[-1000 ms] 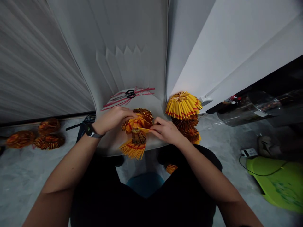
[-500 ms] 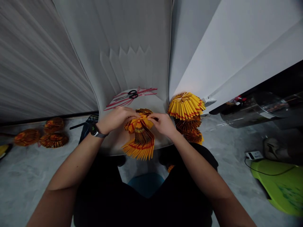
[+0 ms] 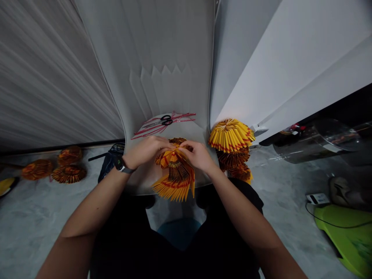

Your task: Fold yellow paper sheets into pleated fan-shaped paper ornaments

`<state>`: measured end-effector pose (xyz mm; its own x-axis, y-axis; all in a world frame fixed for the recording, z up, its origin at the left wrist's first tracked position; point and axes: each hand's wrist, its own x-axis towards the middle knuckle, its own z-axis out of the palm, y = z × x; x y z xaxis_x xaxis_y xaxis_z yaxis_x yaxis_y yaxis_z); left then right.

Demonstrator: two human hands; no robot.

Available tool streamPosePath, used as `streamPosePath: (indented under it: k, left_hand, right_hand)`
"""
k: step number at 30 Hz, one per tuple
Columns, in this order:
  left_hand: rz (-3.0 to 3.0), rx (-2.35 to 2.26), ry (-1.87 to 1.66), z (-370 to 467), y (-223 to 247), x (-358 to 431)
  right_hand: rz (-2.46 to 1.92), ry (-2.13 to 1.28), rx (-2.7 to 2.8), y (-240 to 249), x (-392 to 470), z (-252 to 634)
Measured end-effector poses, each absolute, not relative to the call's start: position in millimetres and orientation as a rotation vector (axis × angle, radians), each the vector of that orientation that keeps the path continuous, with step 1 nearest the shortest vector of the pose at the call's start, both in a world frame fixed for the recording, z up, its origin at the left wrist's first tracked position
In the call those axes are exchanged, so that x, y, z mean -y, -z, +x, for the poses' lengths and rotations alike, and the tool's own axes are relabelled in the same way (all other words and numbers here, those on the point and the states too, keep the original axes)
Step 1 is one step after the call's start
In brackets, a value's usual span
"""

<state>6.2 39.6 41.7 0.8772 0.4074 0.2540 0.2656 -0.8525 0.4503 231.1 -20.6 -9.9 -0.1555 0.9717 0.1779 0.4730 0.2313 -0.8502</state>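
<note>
A folded paper fan piece (image 3: pixel 176 176), yellow and gold with red bands, lies on the grey chair seat (image 3: pixel 139 180), its pleats spreading toward me. My left hand (image 3: pixel 151 150) pinches its gathered top from the left. From the right, my right hand (image 3: pixel 198 155) pinches the same spot, fingertips close to the left ones. Just what the fingertips grip there is partly hidden. Behind the hands, black-handled scissors (image 3: pixel 166 120) rest on pink-red strips (image 3: pixel 183 117) on the seat.
Pleated yellow paper pieces (image 3: pixel 231 135) are stacked right of the chair. Several round gold-orange ones (image 3: pixel 69 174) lie on the floor at left. A green plastic stool (image 3: pixel 345 232) and a clear container (image 3: pixel 314 141) are at right. The chair back (image 3: pixel 157 42) rises ahead.
My hands have come closer together at the top of the paper fan piece, the right one moving in. The whole view has shifted slightly.
</note>
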Motion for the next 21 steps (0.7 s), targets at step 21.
streamPosePath:
  k: [21]
  left_hand:
    - [2.654,-0.465,-0.519,4.5,-35.4,-39.3]
  right_hand:
    - [-1.375,-0.782,1.557,22.2,26.0,211.3]
